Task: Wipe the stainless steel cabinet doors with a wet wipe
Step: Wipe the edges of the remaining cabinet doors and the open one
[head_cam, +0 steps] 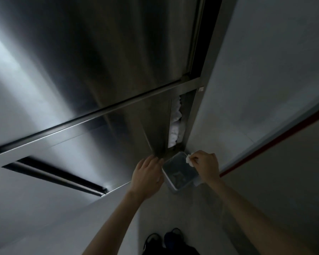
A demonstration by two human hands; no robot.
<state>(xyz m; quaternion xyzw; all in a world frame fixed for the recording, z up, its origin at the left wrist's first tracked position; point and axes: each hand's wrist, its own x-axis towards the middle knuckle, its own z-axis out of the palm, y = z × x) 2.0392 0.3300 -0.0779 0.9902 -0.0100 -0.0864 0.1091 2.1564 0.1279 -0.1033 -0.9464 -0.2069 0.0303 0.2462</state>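
Observation:
Tall stainless steel cabinet doors [92, 57] fill the left and top of the head view, with a lower steel door [99, 144] beneath a horizontal rail. My right hand [206, 167] pinches a small crumpled white wet wipe [189, 160] over the rim of a small grey bin [180, 176] on the floor. My left hand [148, 176] reaches down beside the bin, fingers loosely curled near the bottom corner of the lower door; it holds nothing I can see.
White bunched material [176, 122] shows in a narrow gap at the cabinet's right edge. A grey wall [265, 70] with a red-edged strip [276, 138] stands to the right. My dark shoes [164, 240] are on the grey floor below.

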